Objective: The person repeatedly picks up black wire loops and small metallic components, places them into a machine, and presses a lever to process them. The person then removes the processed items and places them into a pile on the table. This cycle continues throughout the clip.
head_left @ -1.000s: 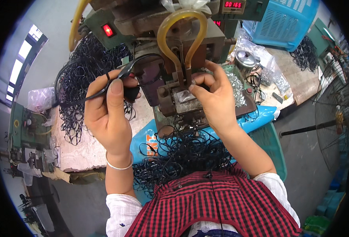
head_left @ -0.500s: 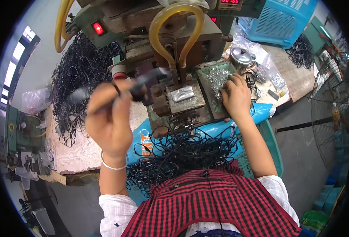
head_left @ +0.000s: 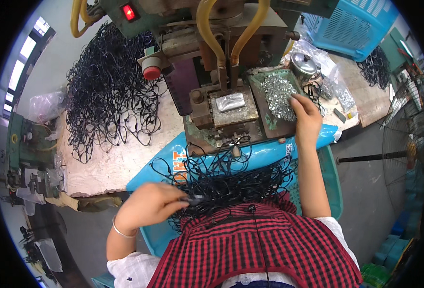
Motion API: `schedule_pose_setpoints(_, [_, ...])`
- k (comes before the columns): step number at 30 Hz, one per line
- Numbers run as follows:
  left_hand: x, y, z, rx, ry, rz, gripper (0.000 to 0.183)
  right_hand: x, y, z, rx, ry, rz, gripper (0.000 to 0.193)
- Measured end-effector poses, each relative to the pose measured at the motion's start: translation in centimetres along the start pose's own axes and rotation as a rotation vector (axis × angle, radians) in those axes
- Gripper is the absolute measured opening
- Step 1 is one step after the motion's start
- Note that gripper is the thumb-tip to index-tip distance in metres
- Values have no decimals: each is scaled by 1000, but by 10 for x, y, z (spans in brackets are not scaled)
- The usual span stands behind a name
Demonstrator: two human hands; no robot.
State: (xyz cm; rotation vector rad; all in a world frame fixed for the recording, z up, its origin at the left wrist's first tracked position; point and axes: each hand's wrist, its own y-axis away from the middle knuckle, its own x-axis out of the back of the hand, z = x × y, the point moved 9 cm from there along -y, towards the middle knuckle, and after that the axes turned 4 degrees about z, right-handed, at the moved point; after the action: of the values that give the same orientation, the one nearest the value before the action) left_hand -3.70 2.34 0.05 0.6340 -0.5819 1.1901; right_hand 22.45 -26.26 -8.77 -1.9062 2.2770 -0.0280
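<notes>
My left hand [head_left: 149, 205] is down at the left edge of a tangled heap of thin black cords [head_left: 241, 185] across my lap. Its thumb and fingertips pinch a black cord there. On the right, my right hand [head_left: 309, 120] is at the edge of a pile of small shiny metal pieces [head_left: 278, 96], thumb and fingers drawn together. Whatever those fingers hold is too small to make out. The pieces lie in a worn green metal tray [head_left: 271, 128]. Beside the tray, a silver-wrapped block [head_left: 230, 102] rests on the bed of a press machine [head_left: 234, 124].
A larger heap of black cords [head_left: 111, 91] covers the bench [head_left: 94, 180] at left. Near the press are a red push button [head_left: 151, 73] and yellow hoses [head_left: 208, 29]. A lidded metal pot [head_left: 304, 65], a blue crate [head_left: 351, 29] and a standing fan [head_left: 408, 139] are at right.
My left hand has come down from beside the red button to the cord heap; the dark cords it carried there are no longer raised. My right hand remains at the metal pieces, fingers now closer together.
</notes>
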Motion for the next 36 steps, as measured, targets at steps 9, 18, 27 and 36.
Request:
schedule_pose_setpoints(9, [125,-27,59,-434,510,1084,19,-127,72,-131,701,220,-296,25])
schedule_pose_setpoints(18, [134,-55,45,-433,403,1247,20,-133,78,-101,342,-67,-349,60])
schedule_pose_setpoints(27, [136,-58,42,-412,450,1237,19,-135,76,-106,412,-16,-327,64])
schedule_pose_setpoints(36, [134,-56,48,-364,538,1187,17,-133,80,-110,36,-133,-410,64])
